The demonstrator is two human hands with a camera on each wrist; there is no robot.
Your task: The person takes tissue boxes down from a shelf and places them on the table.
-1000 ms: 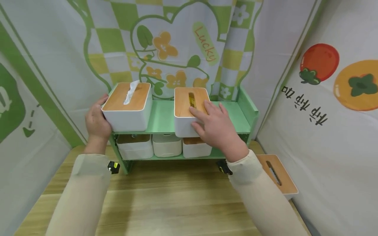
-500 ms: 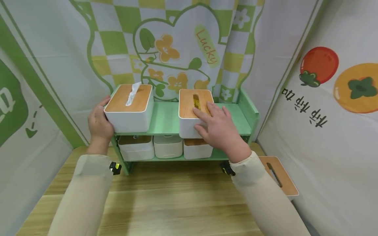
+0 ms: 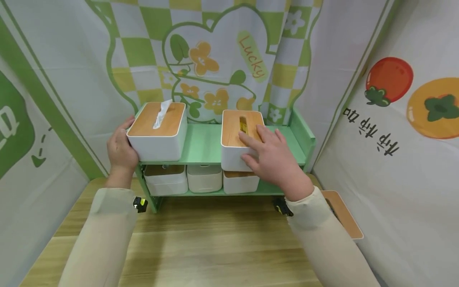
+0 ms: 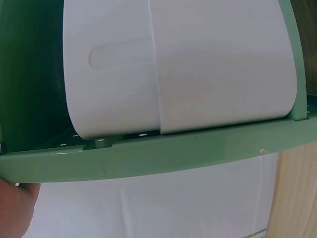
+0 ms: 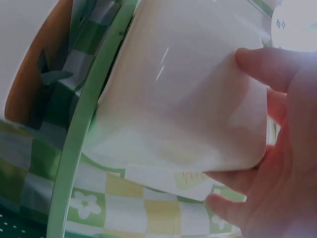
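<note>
Two fingers of the right hand (image 3: 277, 161) rested on the wooden lid of the right box (image 3: 232, 139) while its thumb pressed the white front, so the hand was gripping the box by its corner. That box was at the top tier of the green shelf (image 3: 202, 139), right of the shelf's middle. Its lower front reached past the shelf's front edge; whether its base touched the tier could not be told. Something yellow (image 3: 244, 124) showed through the lid's slot.

Toward the shelf's left end stood the left box (image 3: 154, 144), wider, with a white tissue (image 3: 163, 113) poking up from its slot. The left hand (image 3: 122, 153) lay along that end, beside the box; whether it held the box or the shelf could not be told.

On the shelf's bottom tier sat three lower boxes (image 3: 204, 181) in a row. Right of the shelf, partly behind the right sleeve (image 3: 313, 215), was another wood-topped box (image 3: 350, 221). The desk (image 3: 208, 247) spread beneath and in front of the shelf, and a checked curtain (image 3: 140, 52) reading "Lucky" hung behind it.
</note>
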